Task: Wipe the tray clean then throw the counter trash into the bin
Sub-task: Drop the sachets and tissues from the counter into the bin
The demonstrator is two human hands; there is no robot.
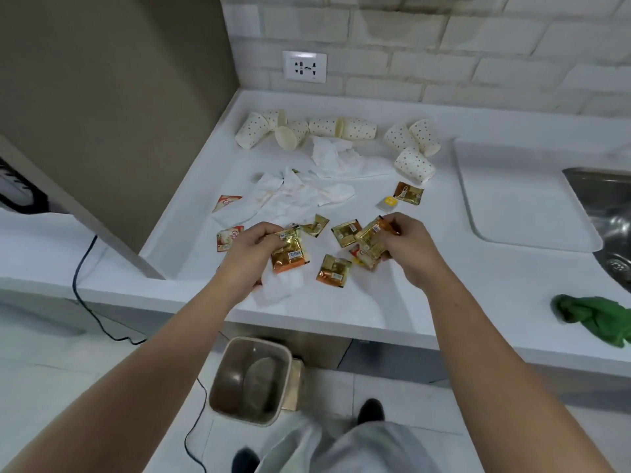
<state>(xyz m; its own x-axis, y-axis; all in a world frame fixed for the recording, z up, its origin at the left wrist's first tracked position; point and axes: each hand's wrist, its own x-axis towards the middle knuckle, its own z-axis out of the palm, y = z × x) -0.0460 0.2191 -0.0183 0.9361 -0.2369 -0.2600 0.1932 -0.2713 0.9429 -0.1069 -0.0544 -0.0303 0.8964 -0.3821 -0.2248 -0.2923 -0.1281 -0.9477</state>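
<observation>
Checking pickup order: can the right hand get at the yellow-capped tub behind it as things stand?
Probably yes. The yellow-capped tub lies just beyond the right hand on open counter, nothing between them, but that hand already grips gold packets, so its fingers are occupied.

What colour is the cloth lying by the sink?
Green; the cloth lies crumpled on the counter edge, clearest in the head view.
</observation>
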